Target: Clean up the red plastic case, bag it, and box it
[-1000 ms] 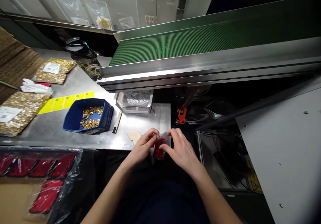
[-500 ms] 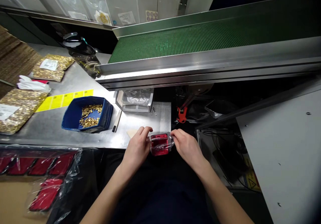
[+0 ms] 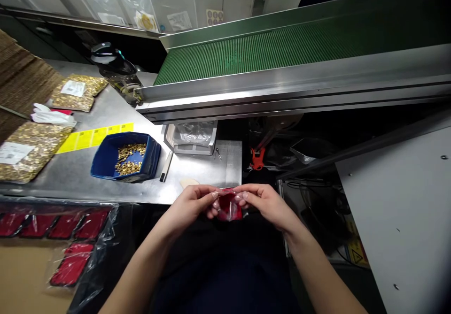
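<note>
A small clear plastic bag with a red part (image 3: 230, 209) inside hangs between my two hands, just off the front edge of the metal table. My left hand (image 3: 197, 202) pinches the bag's upper left side between thumb and fingers. On the opposite side my right hand (image 3: 262, 201) pinches its upper right edge. The fingers and wrinkled film cover much of the red part, so its exact kind is hard to tell. More red parts in clear film (image 3: 72, 264) lie in a lined box at lower left.
On the table (image 3: 81, 189) stand a blue bin (image 3: 102, 161) of small brass pieces, a grey tray (image 3: 171, 140) with clear bags, and a dark bottle (image 3: 120, 77). Bags of brass pieces (image 3: 38, 142) lie at left. A green conveyor (image 3: 246, 53) crosses behind; an orange clamp (image 3: 258, 158) sits below it.
Both hands have turned inward and come closer together at the bag's top. The red part, plainly seen before, is now partly covered by fingers and bunched film. The view has shifted slightly.
</note>
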`<state>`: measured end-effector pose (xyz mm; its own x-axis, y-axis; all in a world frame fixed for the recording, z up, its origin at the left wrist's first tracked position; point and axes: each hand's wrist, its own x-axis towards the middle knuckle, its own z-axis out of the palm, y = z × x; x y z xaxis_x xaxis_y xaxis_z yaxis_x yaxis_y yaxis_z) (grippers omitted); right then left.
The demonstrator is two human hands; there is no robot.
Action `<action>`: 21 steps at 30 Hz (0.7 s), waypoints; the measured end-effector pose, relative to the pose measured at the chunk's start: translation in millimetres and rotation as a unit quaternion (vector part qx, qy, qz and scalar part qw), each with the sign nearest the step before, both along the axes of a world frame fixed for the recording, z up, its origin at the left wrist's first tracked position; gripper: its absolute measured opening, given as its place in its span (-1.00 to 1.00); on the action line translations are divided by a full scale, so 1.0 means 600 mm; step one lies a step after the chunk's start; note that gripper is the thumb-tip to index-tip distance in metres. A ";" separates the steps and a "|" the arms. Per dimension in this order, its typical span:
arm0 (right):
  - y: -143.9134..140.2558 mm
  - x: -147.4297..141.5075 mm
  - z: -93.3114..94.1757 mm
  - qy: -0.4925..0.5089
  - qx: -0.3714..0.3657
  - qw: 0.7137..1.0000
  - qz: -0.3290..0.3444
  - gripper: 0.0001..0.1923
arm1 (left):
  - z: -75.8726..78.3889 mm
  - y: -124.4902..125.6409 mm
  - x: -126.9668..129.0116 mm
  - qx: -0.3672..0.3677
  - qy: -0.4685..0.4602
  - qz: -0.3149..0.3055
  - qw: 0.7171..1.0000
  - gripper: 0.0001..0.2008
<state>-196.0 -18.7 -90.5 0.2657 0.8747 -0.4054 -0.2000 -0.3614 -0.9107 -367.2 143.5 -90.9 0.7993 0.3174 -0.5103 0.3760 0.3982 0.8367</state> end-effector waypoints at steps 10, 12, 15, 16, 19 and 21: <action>0.009 -0.045 -0.063 -0.217 -0.006 0.972 -0.095 -0.84 | -0.031 -0.037 0.021 0.101 -0.055 0.004 0.993 -0.60; 0.010 -0.032 -0.075 -0.178 -0.014 0.978 -0.106 -0.74 | -0.035 -0.032 0.006 0.267 -0.063 -0.004 0.962 -0.48; 0.009 -0.018 -0.091 -0.123 -0.019 0.987 -0.104 -0.63 | -0.058 -0.035 -0.016 0.288 -0.085 -0.040 0.953 -0.06; 0.008 -0.015 -0.094 -0.112 -0.020 0.989 -0.098 -0.62 | -0.066 -0.039 -0.021 0.239 -0.097 -0.050 0.965 0.00; -0.002 -0.012 -0.088 -0.107 -0.028 0.991 -0.079 -0.63 | -0.085 -0.051 -0.032 0.099 -0.121 -0.026 0.987 -0.16; -0.014 -0.012 -0.068 -0.122 -0.029 0.991 -0.056 -0.71 | -0.088 -0.055 -0.038 0.050 -0.108 -0.005 0.993 -0.40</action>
<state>-203.0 -27.0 -131.2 0.4562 0.8110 -0.3663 -0.0190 -0.4027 -0.9151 -390.0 110.4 -143.6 0.8905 0.3489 -0.2920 0.1864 0.3055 0.9338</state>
